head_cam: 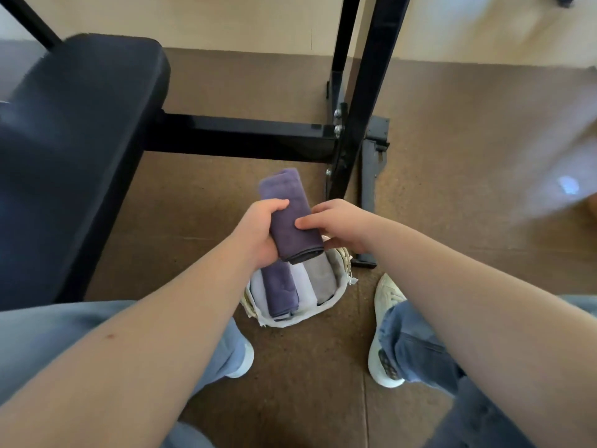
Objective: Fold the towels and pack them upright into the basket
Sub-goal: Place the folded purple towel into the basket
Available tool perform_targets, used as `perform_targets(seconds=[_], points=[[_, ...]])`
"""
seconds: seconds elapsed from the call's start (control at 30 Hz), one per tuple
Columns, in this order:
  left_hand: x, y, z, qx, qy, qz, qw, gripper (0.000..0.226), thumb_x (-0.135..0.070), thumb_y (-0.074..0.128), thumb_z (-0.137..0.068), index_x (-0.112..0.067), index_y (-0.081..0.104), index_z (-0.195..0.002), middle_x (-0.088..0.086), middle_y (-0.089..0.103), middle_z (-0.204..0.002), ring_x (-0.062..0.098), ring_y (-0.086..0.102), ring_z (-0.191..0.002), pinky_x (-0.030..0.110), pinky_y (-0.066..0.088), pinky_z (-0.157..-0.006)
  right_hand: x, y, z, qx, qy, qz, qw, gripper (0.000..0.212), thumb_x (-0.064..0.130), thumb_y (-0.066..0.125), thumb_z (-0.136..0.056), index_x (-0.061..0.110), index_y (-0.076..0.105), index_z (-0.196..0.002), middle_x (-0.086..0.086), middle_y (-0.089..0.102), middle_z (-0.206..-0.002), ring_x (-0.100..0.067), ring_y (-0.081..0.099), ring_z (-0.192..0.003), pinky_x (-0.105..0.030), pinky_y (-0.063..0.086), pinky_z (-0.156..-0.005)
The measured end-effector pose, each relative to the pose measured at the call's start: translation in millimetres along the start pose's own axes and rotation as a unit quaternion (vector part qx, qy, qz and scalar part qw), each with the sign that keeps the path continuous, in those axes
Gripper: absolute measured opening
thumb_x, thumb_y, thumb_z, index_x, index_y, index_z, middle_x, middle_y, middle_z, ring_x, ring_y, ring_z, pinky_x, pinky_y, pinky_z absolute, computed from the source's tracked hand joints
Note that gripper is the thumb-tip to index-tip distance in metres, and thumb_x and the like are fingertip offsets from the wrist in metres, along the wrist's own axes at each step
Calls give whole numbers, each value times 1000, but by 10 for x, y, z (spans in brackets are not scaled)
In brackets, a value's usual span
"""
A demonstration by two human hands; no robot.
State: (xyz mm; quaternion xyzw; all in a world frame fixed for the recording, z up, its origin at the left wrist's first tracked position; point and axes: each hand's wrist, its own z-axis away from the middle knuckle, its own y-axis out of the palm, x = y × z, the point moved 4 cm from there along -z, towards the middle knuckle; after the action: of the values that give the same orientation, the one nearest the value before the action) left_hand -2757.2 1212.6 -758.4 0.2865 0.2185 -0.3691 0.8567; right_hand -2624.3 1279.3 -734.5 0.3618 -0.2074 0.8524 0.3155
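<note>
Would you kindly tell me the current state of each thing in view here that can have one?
basket: on the floor, partly filled.
packed towels: folded, standing upright in the basket.
held purple towel: folded, lifted above the basket.
left hand: grips the held purple towel.
right hand: pinches the held purple towel's other side.

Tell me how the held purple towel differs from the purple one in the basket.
The held towel is above the basket, gripped by the left hand; the packed towel sits inside, untouched. The held towel is alone; the packed towel has paler towels beside it. Both are purple, folded.
</note>
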Motion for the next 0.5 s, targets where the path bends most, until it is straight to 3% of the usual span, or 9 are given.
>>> perform_targets(seconds=[0.1,0.2,0.3,0.37,0.43,0.5], points=[[124,-37,-207,-4,-22,-24,999,44,-20,59,-93,6,61,-128,23,71,-122,36,68,-116,51,48,-110,-274,-3,-142,6,19,-10,1000,23,15,72,-93,3,67,-112,-12,74,-101,-22,72,-88,-34,61,-71],[306,-40,-418,-11,-40,1,999,43,-25,57,-100,2,59,-133,21,67,-130,31,63,-125,46,44,-114,-510,-62,-304,-1,30,24,999,33,15,70,-91,-1,64,-118,-20,72,-105,-25,70,-88,-41,61,-80],[459,2,-588,-2,-59,22,998,37,-27,55,-104,-1,61,-129,15,66,-123,31,64,-119,44,49,-108,-682,-103,-433,10,51,10,999,35,19,72,-90,4,65,-121,-16,73,-113,-28,73,-102,-47,60,-94],[552,9,-708,2,-72,17,997,32,-27,55,-104,-2,62,-123,15,67,-120,30,66,-111,43,53,-100,-800,-115,-539,5,54,-7,999,40,29,79,-88,9,66,-120,-13,75,-113,-27,73,-106,-47,61,-94],[652,-54,-838,-24,-76,10,997,40,-27,57,-104,1,58,-132,17,65,-131,30,63,-123,45,47,-109,-909,-111,-641,-1,51,-1,999,48,36,85,-81,13,67,-118,-8,77,-110,-23,75,-103,-46,61,-94],[741,-145,-987,-32,-73,-29,996,44,-25,65,-99,-1,58,-135,18,67,-130,30,65,-122,46,50,-107,-1066,-102,-745,0,60,-14,998,53,34,88,-76,15,66,-120,-5,77,-110,-20,75,-103,-45,59,-97]])
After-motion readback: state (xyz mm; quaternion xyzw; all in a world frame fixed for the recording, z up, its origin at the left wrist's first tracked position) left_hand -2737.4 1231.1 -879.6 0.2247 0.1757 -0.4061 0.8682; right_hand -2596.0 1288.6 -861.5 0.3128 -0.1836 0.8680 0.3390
